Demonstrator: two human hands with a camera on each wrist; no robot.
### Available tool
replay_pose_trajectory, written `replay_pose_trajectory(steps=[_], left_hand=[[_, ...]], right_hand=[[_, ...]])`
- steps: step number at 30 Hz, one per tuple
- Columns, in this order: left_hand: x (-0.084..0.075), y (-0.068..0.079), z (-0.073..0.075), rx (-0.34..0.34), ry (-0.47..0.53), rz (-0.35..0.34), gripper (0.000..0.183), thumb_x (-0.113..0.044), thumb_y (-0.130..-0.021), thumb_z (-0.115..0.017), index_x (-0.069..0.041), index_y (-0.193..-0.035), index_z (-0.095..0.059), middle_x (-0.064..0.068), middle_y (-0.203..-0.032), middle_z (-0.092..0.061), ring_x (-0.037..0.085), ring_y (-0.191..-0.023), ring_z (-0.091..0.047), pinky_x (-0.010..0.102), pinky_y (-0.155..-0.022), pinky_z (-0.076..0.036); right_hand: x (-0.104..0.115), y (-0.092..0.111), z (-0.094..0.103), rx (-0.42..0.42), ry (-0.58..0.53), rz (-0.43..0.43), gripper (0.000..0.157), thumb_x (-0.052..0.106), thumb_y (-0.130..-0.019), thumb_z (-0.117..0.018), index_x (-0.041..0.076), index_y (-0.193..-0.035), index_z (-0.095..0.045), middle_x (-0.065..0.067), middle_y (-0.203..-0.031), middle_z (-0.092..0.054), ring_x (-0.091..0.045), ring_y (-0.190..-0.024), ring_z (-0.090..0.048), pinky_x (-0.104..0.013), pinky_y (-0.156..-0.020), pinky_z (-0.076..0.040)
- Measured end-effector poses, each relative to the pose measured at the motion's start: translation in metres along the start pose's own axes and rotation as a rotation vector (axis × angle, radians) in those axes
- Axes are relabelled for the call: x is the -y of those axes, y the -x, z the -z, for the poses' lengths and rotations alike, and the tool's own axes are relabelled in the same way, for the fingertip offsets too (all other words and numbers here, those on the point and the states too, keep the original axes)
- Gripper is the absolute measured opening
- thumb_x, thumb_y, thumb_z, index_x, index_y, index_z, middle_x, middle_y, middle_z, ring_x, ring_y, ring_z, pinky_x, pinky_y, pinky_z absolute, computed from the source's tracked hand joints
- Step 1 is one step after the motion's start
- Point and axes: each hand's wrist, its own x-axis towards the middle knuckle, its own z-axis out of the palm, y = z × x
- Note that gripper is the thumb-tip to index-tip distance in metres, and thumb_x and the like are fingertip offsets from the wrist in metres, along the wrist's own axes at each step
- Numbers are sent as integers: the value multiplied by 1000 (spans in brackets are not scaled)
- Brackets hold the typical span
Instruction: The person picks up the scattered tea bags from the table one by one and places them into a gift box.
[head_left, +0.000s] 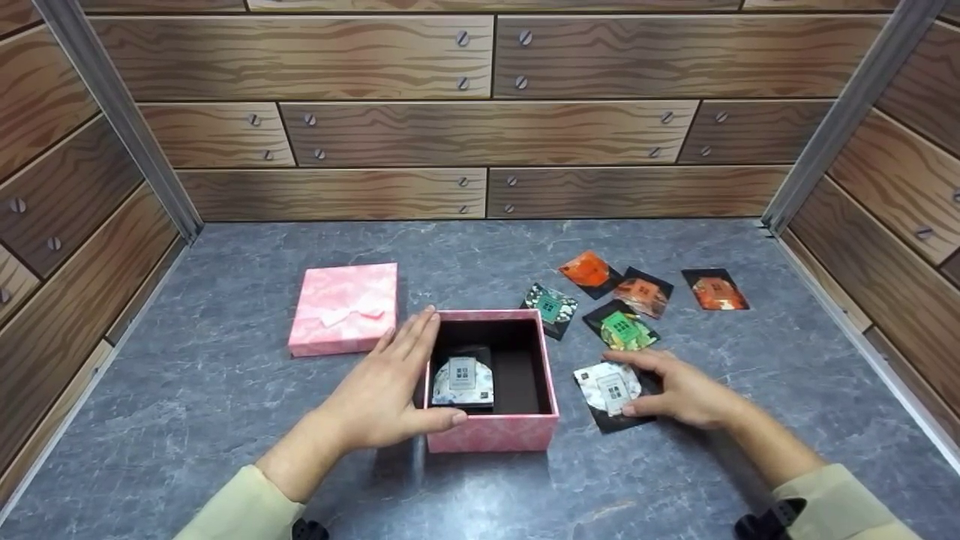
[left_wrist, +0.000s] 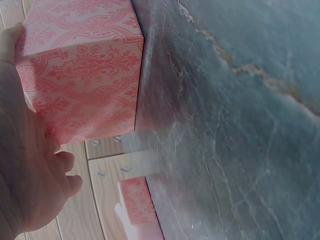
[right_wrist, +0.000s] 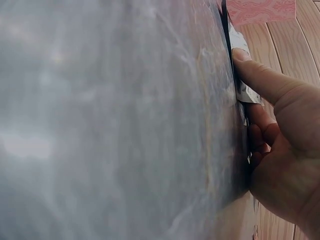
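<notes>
A pink patterned box (head_left: 489,435) stands uncovered with its dark inside showing. My left hand (head_left: 386,394) rests against it, fingers straight along the left side and thumb over the front rim. Inside, at the left, lies a black-and-white square sachet (head_left: 463,384). To the right of the box, my right hand (head_left: 686,390) pinches another black-and-white sachet (head_left: 600,386) between its thumb and fingers, close to the tabletop. In the right wrist view the thumb presses on the face of this sachet (right_wrist: 245,92), and its other fingers are curled.
The pink lid (head_left: 345,304) with a bow lies behind the left hand. Behind the right hand are a green sachet (head_left: 622,328), a teal one (head_left: 551,307) and several orange-red sachets (head_left: 716,290). Wood-patterned walls (head_left: 375,135) close off the grey marbled table (head_left: 247,300).
</notes>
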Motion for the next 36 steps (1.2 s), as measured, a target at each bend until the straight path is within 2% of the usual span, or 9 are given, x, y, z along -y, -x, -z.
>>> replay_pose_trajectory(steps=[6, 12, 17, 20, 23, 28, 32, 36], left_hand=[[-2, -1, 0, -4, 11, 9, 125, -83, -89, -57, 2, -168, -12, 16, -177, -11, 29, -162, -14, 55, -129, -17], [-3, -2, 0, 10, 7, 10, 125, -84, -89, -55, 2, -168, -11, 15, -177, -9, 29, -162, -13, 54, -130, -16], [-2, -1, 1, 19, -2, 15, 125, -85, -90, -53, 1, -169, -9, 14, -177, -7, 30, -162, -12, 54, -130, -15], [-2, -1, 1, 21, -11, 18, 125, -85, -90, -52, 1, -169, -9, 15, -177, -6, 32, -162, -13, 54, -130, -15], [-2, 0, 1, 25, -16, 21, 125, -86, -90, -51, 1, -169, -8, 15, -177, -6, 32, -162, -13, 54, -130, -15], [-2, -1, 1, 23, -13, 17, 125, -85, -90, -52, 2, -168, -10, 16, -177, -8, 33, -162, -14, 54, -129, -16], [-2, -1, 1, 15, -2, 18, 124, -84, -90, -53, 2, -168, -12, 16, -177, -9, 34, -162, -15, 55, -129, -16], [-2, -1, 1, 3, 3, 17, 124, -84, -89, -55, 2, -168, -14, 16, -176, -11, 34, -162, -16, 56, -129, -16]], right_hand=[[0, 1, 0, -25, -21, 36, 77, 35, -85, -88, 18, -154, -58, -25, -150, -54, -48, -134, -48, -75, -112, -32], [-1, 1, -2, -31, -54, -6, 71, 32, -89, -85, 19, -154, -59, -28, -153, -52, -50, -136, -49, -75, -115, -29], [0, -1, -3, -37, -114, -10, 68, 29, -92, -82, 17, -155, -57, -22, -154, -54, -44, -135, -53, -72, -117, -31], [0, -3, -3, -40, -151, -3, 67, 25, -93, -81, 14, -155, -57, -17, -148, -60, -36, -127, -59, -65, -115, -37], [0, -4, -3, -43, -166, -13, 65, 24, -95, -80, 14, -154, -57, -13, -133, -67, -27, -116, -62, -52, -109, -43], [1, -4, -1, -74, -221, -47, 61, 20, -97, -78, 11, -154, -57, -9, -113, -70, -22, -99, -64, -31, -89, -52], [6, -2, 3, -138, -260, -53, 60, 18, -97, -77, 8, -153, -57, -11, -109, -71, -22, -92, -64, -27, -78, -54], [12, -2, 10, -192, -253, -41, 60, 17, -97, -77, 8, -153, -57, -12, -107, -71, -22, -89, -63, -27, -75, -54]])
